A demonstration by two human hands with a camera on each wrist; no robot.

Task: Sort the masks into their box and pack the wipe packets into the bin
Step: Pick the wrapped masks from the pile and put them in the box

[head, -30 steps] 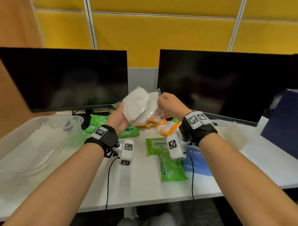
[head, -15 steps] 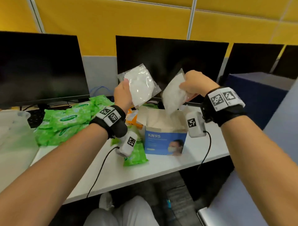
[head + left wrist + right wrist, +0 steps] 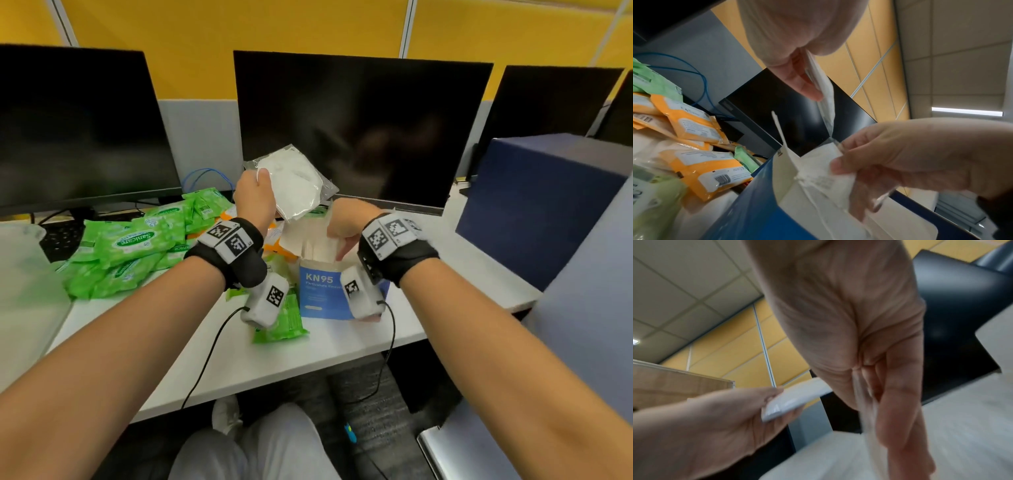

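Now the right hand (image 3: 346, 222) pushes one mask (image 3: 826, 172) (still wrapped) into the blue box (image 3: 320, 291), fingers pinching it. Just above the box, the left hand (image 3: 255, 195) grips another mask (image 3: 294, 181).

Office workstation. A white desk (image 3: 342, 349) carries three dark monitors, the central monitor (image 3: 363, 126) flanked by the left monitor (image 3: 78, 126) and the right monitor (image 3: 548, 102). Behind the central monitor rise yellow wall panels (image 3: 239, 27) above a grey partition (image 3: 202, 137). Overhead, ceiling tiles (image 3: 962, 48) hold a strip light (image 3: 966, 111). Below the desk lies dark carpet (image 3: 376, 394).
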